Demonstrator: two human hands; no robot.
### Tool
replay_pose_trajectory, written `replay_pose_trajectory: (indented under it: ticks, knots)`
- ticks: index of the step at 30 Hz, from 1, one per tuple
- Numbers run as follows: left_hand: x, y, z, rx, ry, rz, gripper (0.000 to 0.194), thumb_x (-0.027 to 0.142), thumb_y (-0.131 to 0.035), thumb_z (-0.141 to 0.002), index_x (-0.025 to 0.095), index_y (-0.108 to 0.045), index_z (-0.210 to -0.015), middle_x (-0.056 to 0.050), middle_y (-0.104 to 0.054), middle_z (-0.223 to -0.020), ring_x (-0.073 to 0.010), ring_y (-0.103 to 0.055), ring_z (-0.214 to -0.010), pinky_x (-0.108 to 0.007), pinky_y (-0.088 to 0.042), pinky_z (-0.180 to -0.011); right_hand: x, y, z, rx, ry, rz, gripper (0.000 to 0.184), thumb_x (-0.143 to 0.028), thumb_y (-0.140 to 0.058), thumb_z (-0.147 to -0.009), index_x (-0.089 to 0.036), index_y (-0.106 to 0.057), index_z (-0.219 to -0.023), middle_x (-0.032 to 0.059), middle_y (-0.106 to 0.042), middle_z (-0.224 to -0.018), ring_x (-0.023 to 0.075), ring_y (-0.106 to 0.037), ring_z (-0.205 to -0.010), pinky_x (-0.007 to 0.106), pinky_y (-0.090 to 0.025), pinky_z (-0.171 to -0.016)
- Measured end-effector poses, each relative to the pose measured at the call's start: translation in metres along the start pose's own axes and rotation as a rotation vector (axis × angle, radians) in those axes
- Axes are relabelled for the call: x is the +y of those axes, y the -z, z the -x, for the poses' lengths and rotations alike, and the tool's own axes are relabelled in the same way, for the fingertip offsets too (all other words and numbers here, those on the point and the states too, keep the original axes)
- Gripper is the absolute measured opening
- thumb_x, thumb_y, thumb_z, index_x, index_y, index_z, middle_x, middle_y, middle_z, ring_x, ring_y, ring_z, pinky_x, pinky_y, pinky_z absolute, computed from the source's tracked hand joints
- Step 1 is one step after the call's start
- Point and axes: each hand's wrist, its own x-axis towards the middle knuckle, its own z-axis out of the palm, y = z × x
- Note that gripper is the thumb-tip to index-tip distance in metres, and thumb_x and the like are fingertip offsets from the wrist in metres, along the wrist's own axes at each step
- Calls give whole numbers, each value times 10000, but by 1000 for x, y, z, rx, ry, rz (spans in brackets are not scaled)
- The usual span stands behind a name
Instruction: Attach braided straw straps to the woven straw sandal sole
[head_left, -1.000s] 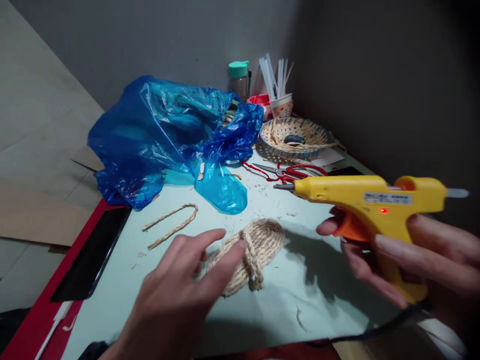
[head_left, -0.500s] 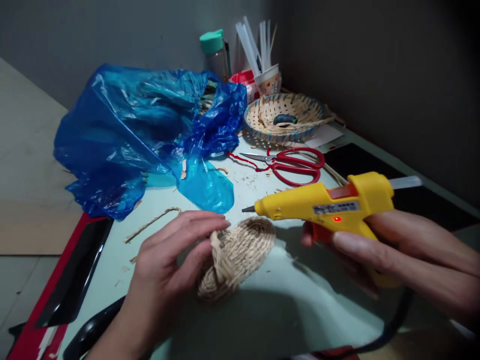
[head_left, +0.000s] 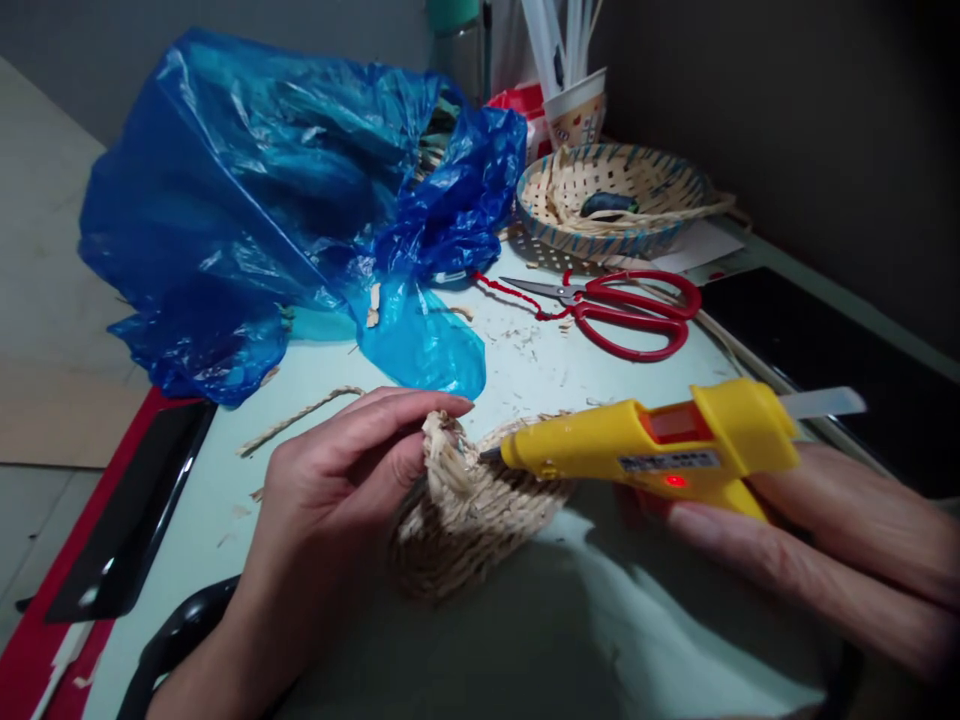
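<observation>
Straw slipper [head_left: 480, 535] held by its strap [head_left: 444, 460], glue gun [head_left: 592, 440] alongside

At lower centre, the slipper lies on the pale table [head_left: 517, 355]. The left hand [head_left: 322, 480] pinches the strap's end between thumb and fingers, seemingly to lift it clear of the sole. The right hand [head_left: 810, 540] is wrapped round the gun's handle, probably to aim its tip at the strap's base; whether they touch, I cannot tell.

Mid-left lies a braided cord [head_left: 296, 418]. Right of centre, open scissors [head_left: 574, 293] lie beyond the gun, perhaps to free both hands. Farther up, a basket [head_left: 600, 243] holds loose strands; a cup [head_left: 577, 112] props glue sticks upright at top.
</observation>
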Motion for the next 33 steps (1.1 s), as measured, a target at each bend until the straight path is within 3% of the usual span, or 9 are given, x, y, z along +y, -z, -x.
replay_pose_trajectory:
  ticks: [4, 9, 12, 14, 19, 22, 25, 29, 33]
  knots:
    - [0, -1, 0, 11, -59, 16, 184, 183, -656, -843, 286, -805, -877, 60, -783, -925, -136, -721, -796, -237, -557, -860, 10, -2, 6, -100, 268, 88, 513, -421, -659, -847, -545, -544, -1332, -75, -740, -1062, 286, -720, -924, 386, -635, -849]
    - [-1, -3, -2, 4, -76, 31, 251, 134, -646, -846, 329, -801, -879, 88, -777, -948, -133, -708, -840, -226, -545, -876, 2, -7, 0, 64, -23, -4, 171, -532, -707, -770, -448, -759, -909, -77, -732, -826, 224, -724, -743, 291, -660, -671]
    - [-2, -2, -2, -29, -67, 71, 252, 136, -645, -856, 338, -795, -876, 82, -776, -967, -151, -704, -865, -249, -542, -882, -12, -7, -8, 136, 95, 223, 250, -616, -599, -827, -413, -722, -746, -81, -712, -758, 165, -700, -636, 198, -632, -565]
    - [-2, -1, -1, -43, -81, 65, 257, 134, -655, -858, 349, -793, -881, 89, -774, -969, -151, -697, -895, -234, -537, -867, -16, -7, -10, 138, 97, 213, 307, -631, -551, -855, -401, -695, -712, -74, -696, -724, 156, -687, -605, 177, -616, -522]
    - [-4, 3, 1, -77, -134, 68, 283, 127, -661, -866, 371, -789, -932, 106, -764, -986, -130, -682, -930, -191, -533, -841, 1, -8, 1, -4, 103, 208, 211, -516, -509, -922, -403, -686, -912, -34, -711, -881, 197, -704, -743, 216, -629, -535]
    - [-6, 3, 2, -93, -151, 105, 267, 141, -668, -867, 368, -788, -941, 103, -758, -1001, -133, -682, -940, -199, -535, -863, 13, -8, 10, 96, 75, 188, 180, -529, -568, -882, -431, -700, -954, -59, -706, -946, 213, -707, -819, 269, -652, -606]
    - [-7, 2, 2, -105, -154, 133, 288, 130, -672, -860, 369, -785, -973, 101, -753, -1034, -139, -684, -960, -207, -543, -867, 7, -8, 8, 78, 81, 175, 153, -508, -614, -853, -459, -699, -971, -67, -711, -930, 219, -714, -818, 263, -651, -620]
    - [-8, 3, 2, -118, -192, 109, 314, 135, -661, -872, 396, -772, -1007, 118, -747, -1057, -125, -677, -982, -186, -544, -858, -7, -5, -4, -49, 115, 292, 240, -493, -456, -947, -463, -624, -1116, -47, -716, -934, 222, -711, -868, 235, -642, -609]
    - [-8, 3, 1, -112, -201, 49, 302, 127, -651, -875, 376, -776, -993, 114, -752, -1048, -127, -688, -941, -193, -548, -864, -8, -5, -6, -46, 164, 297, 212, -509, -446, -953, -450, -623, -1055, -46, -703, -863, 216, -710, -833, 222, -632, -576]
